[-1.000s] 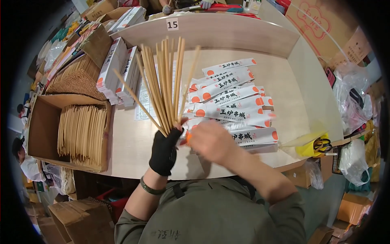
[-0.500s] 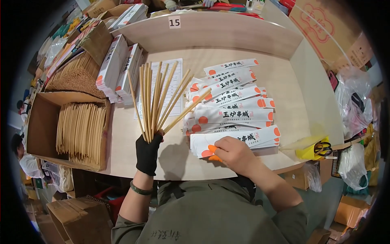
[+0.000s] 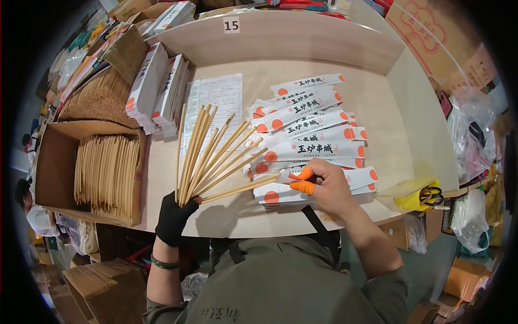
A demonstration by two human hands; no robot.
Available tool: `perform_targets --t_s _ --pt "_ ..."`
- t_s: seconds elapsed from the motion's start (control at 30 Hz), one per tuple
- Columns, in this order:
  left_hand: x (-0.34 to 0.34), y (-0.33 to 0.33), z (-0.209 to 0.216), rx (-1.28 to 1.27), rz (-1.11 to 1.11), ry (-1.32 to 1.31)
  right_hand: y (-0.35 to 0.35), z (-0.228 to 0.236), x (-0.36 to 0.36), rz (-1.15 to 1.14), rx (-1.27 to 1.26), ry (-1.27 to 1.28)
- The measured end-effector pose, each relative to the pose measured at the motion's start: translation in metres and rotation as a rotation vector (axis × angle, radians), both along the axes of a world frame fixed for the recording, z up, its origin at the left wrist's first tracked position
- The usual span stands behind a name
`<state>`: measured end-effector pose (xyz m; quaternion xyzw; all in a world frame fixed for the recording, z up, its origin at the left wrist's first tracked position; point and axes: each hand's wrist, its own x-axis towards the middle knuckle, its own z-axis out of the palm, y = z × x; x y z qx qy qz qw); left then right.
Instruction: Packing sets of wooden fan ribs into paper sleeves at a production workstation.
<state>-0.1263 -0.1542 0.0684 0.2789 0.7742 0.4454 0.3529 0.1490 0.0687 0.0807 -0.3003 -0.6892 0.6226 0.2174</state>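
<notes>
My left hand (image 3: pixel 174 220), in a black glove, is closed round the lower ends of a fanned bunch of wooden chopsticks (image 3: pixel 200 154). One pair leans out to the right, its tips touching the mouth of a white paper sleeve (image 3: pixel 285 175). Orange covers sit on the thumb and a finger of my right hand (image 3: pixel 328 186), which pinches that sleeve near its end; most of the sleeve is hidden by the hand. Beneath it lies a stack of the same sleeves (image 3: pixel 273 198). Farther back, more chopstick sleeves (image 3: pixel 324 148) with orange dots overlap in a loose pile.
At left, a cardboard box (image 3: pixel 138 181) holds many upright chopsticks. Bundled sleeves (image 3: pixel 145 89) stand behind it, beside a printed sheet (image 3: pixel 226 92). Low partitions (image 3: pixel 302 40) edge the table. Scissors (image 3: pixel 431 195) rest in a yellow holder (image 3: pixel 413 200) at right.
My left hand has moved down and left, tilting the chopsticks rightward. My right hand has risen from the front stack with a sleeve's end pinched, meeting the tips of one pair.
</notes>
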Motion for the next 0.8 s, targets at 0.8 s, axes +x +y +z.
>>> perform_targets --t_s 0.8 --pt "0.036 0.056 -0.023 0.298 0.271 -0.147 -0.022 -0.028 0.000 0.271 1.149 -0.027"
